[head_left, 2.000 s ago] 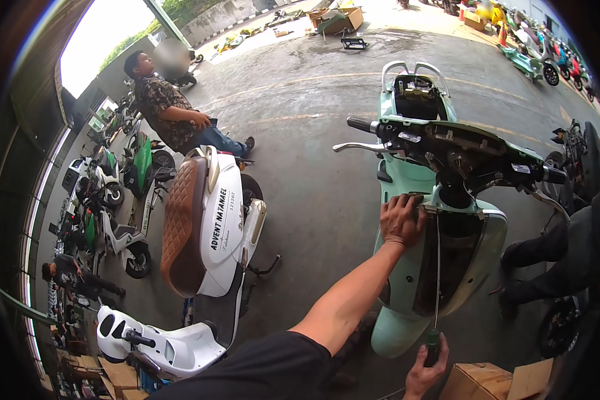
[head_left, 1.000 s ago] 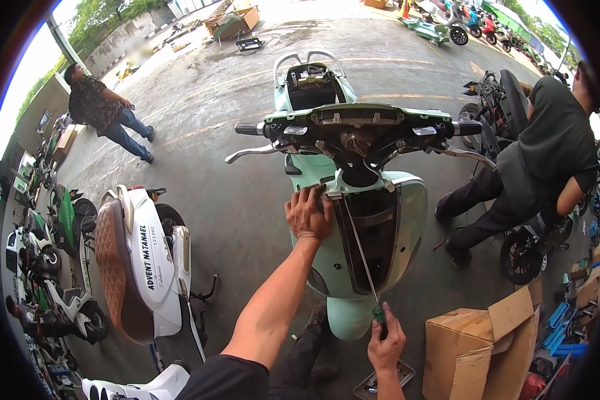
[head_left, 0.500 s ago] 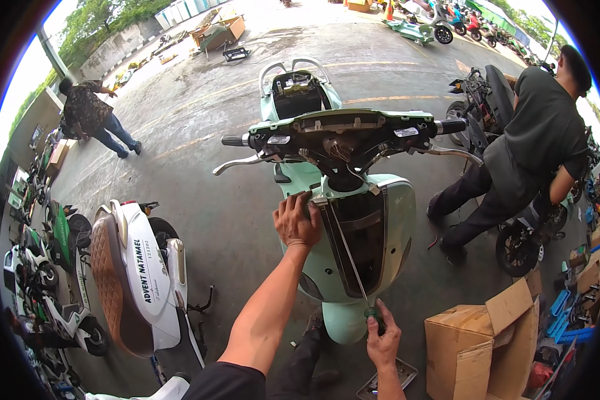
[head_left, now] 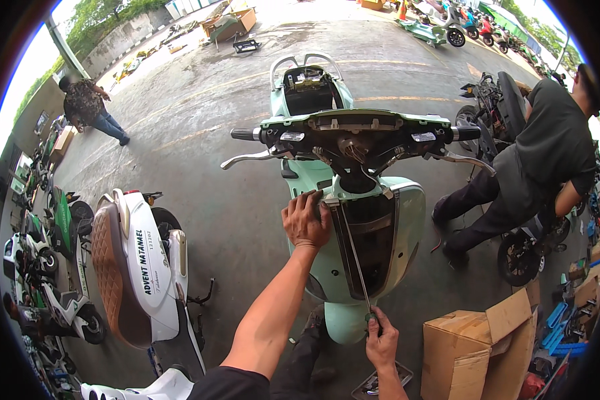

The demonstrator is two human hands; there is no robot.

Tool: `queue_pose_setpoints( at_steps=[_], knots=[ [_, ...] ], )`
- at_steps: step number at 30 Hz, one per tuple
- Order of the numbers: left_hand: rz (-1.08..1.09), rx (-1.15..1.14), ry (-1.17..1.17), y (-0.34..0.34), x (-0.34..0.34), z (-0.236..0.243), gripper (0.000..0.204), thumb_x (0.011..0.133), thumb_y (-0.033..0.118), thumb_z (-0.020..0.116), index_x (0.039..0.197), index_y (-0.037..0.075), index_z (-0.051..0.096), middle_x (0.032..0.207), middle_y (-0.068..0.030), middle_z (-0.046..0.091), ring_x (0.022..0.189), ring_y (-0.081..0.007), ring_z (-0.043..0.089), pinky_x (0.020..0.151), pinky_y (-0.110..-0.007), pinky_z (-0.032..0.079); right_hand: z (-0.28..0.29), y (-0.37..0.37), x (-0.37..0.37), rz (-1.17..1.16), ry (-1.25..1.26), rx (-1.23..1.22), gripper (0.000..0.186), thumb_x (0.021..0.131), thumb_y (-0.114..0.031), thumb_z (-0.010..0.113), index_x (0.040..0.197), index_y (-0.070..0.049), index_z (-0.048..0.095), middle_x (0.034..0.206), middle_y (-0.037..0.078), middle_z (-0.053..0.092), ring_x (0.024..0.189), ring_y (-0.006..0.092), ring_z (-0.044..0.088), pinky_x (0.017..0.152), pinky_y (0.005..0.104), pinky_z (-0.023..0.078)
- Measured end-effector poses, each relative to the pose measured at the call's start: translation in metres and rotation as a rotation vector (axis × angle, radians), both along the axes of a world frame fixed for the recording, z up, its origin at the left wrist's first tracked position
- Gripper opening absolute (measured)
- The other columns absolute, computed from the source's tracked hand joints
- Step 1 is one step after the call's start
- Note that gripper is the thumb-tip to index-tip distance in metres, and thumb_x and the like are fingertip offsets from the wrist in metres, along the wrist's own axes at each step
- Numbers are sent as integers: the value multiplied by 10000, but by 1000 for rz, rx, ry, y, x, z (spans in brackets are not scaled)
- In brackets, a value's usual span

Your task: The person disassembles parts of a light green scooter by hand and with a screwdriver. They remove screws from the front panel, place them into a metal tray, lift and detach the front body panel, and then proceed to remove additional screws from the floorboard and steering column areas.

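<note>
Slightly, the right hand [head_left: 383,341] has been shifted around the screwdriver [head_left: 357,267], its handle [head_left: 369,319] pinched by curled fingers [head_left: 376,311], so turning is suggested. It is slanted before the mint scooter [head_left: 328,261], whose upper front is touched by the left hand [head_left: 307,221]; the left grip cannot be told.

A white scooter [head_left: 160,313] with a brown quilted seat [head_left: 113,273] stood at left, while a dark-clothed person [head_left: 543,143], an open cardboard box [head_left: 447,357] and some blue pieces [head_left: 557,327], possibly plastic, were at right.
</note>
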State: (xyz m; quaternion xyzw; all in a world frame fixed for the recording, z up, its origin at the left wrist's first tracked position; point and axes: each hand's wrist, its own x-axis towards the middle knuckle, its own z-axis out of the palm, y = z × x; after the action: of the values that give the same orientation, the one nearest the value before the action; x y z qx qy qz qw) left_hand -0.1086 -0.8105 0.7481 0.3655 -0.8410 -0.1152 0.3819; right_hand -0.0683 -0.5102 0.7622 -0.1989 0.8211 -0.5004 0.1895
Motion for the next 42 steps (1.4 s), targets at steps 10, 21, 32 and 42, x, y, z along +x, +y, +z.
queue_pose_setpoints(
  at_steps=[10, 21, 32, 42],
  knots=[
    [3, -20, 30, 0, 0, -2, 288, 842, 265, 507, 1060, 157, 661, 1072, -29, 649, 1026, -256, 575, 876, -387, 406, 5, 4, -5, -38, -722, -229, 539, 941, -456, 569, 1227, 1, 550, 652, 33, 528, 421, 75, 429, 358, 230, 326],
    [8, 8, 31, 0, -2, -4, 288, 824, 277, 530, 1058, 171, 659, 1079, -14, 646, 1019, -248, 575, 889, -384, 401, 7, 5, -8, -13, -745, -233, 490, 940, -459, 568, 1174, -29, 557, 660, 81, 537, 398, 93, 418, 350, 237, 323],
    [5, -13, 32, 3, -3, -1, 299, 864, 284, 484, 1066, 149, 659, 1073, -33, 650, 1011, -266, 579, 865, -395, 409, 11, 5, -9, -23, -794, -232, 466, 963, -420, 549, 1213, -26, 560, 673, 48, 529, 412, 80, 413, 362, 233, 321],
    [15, -30, 32, 1, -3, -2, 290, 849, 266, 493, 1054, 148, 660, 1059, -32, 649, 1002, -267, 578, 872, -388, 410, 6, 5, -9, -13, -834, -241, 480, 962, -432, 543, 1205, -18, 550, 678, 65, 545, 399, 85, 415, 354, 236, 316]
  ],
)
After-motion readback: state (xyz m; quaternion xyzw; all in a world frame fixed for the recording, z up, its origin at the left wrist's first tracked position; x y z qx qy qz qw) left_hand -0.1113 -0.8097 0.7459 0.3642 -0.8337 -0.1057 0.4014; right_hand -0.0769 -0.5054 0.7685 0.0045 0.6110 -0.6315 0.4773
